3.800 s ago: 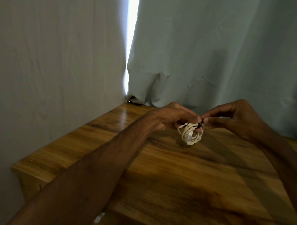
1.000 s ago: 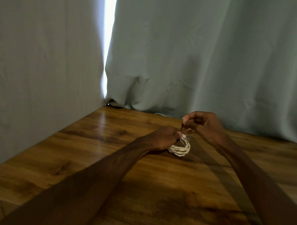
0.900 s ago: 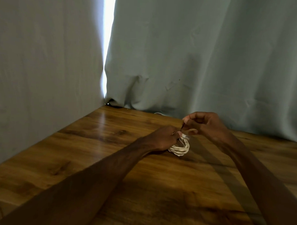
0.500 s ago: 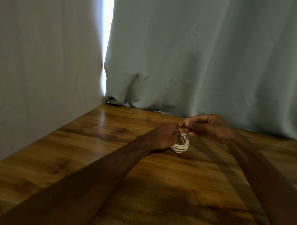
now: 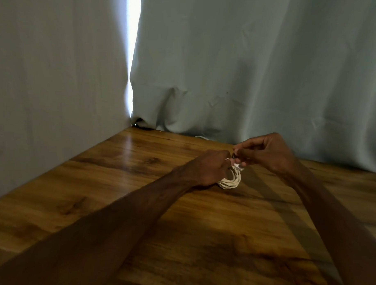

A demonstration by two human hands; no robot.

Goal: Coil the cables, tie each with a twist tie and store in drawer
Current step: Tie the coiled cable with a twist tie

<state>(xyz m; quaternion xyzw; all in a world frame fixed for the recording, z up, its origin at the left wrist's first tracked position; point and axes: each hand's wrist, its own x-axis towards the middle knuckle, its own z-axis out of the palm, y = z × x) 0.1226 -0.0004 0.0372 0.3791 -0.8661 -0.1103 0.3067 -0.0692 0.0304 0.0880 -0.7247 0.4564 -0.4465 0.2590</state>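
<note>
Our left hand [image 5: 207, 169] reaches in from eight o'clock, its bare forearm crossing the wooden table [image 5: 99, 188]. Its fingers are curled round the coiled cable [image 5: 230, 182], a small bundle of cream-white loops. The coil sits between four and five o'clock from the middle of the view. The lower loops of the coil show just beyond our knuckles, touching or very nearly touching the table top. The upper loops are hidden inside our grip.

Our right hand [image 5: 266, 154] comes in from five o'clock and sits at about one o'clock of the coil, close against the left hand. Its fingers are bent inward, and thumb and forefinger pinch a small dark piece, the twist tie [image 5: 234, 156], right at the top of the coil. The tie is too small and too shaded for us to tell how far it is wound. Just beneath it a pale, shiny bit shows against the loops; we cannot tell what it is.

A grey-green curtain [image 5: 244, 65] hangs behind the table from twelve to three o'clock, its hem bunched on the far edge. A plain wall [image 5: 52, 72] fills the nine o'clock side. Between them, at about eleven o'clock, a bright strip of daylight [image 5: 134, 27] runs down to the table corner.
</note>
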